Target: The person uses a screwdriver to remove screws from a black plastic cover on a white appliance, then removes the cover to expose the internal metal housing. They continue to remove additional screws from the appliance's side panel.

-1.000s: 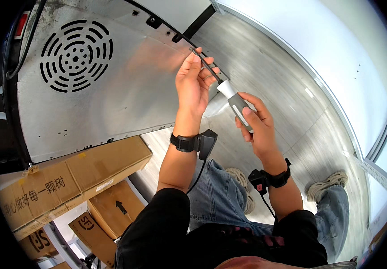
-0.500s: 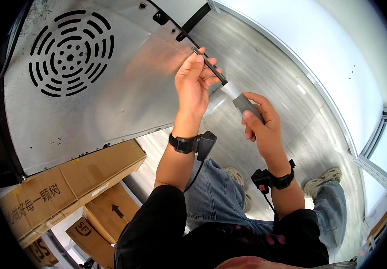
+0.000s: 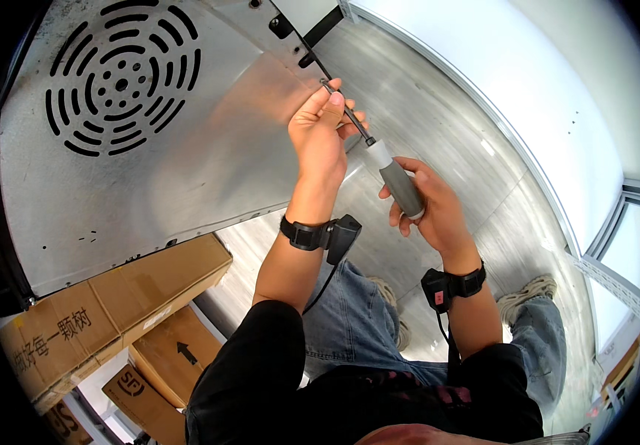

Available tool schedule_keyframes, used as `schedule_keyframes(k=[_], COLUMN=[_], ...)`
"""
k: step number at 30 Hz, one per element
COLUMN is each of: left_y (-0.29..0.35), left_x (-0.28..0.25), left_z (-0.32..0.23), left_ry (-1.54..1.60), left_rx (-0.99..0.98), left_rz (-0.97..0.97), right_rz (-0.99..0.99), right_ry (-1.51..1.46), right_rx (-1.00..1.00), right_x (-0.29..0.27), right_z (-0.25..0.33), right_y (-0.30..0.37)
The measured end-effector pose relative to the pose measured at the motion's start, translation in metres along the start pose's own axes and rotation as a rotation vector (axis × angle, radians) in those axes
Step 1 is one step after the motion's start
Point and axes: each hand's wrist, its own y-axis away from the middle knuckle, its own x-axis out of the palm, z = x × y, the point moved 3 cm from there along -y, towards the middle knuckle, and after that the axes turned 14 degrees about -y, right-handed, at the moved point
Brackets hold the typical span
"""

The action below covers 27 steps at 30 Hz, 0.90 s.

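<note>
A screwdriver (image 3: 401,189) with a grey handle, a whitish collar and a dark shaft slants between my hands. My left hand (image 3: 320,141) pinches the shaft near its tip with thumb and forefinger, the other fingers behind it. Whether a small screw sits at the tip is too small to tell. My right hand (image 3: 435,211) is curled around the lower part of the handle, its fingers partly hidden. Just past the tip runs the edge of a large metal panel (image 3: 209,178) with round vent slots, and dark holes along that edge.
Below the panel, at lower left, lie cardboard boxes (image 3: 160,278). White panels (image 3: 512,81) in a metal frame curve along the right over a grey plank floor (image 3: 423,81). My legs and shoes are below my arms. Each wrist wears a black strap with a cabled device.
My right hand has shifted slightly lower on the handle, which has turned, so more of its grey grip shows. My left hand still pinches the shaft. The view has shifted a little.
</note>
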Motion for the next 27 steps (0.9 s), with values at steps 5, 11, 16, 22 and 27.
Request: schedule_keyframes(k=[5,11,16,22,27], left_y=[-0.002,-0.002,-0.004,-0.001,-0.003], left_x=[0.002,0.002,-0.001,0.004,0.004], left_z=[0.001,-0.002,0.003,0.0,0.004], left_ry=[0.029,-0.139,-0.069,-0.006,-0.06], left_rx=[-0.018,-0.043,-0.035,-0.053,-0.043], left_rz=[0.014,-0.009,-0.007,-0.023,-0.053], right_rz=[-0.146,-0.148,-0.004,-0.093,-0.094], right_ry=[0.457,0.893,0.101,0.317,0.573], right_rx=[-0.262,-0.598,-0.047,-0.149,-0.425], right_x=[-0.003,-0.016,-0.01,-0.008,-0.016], right_z=[-0.007,-0.012,-0.007,-0.002,-0.012], right_y=[-0.005,-0.015,-0.011,-0.012,-0.018])
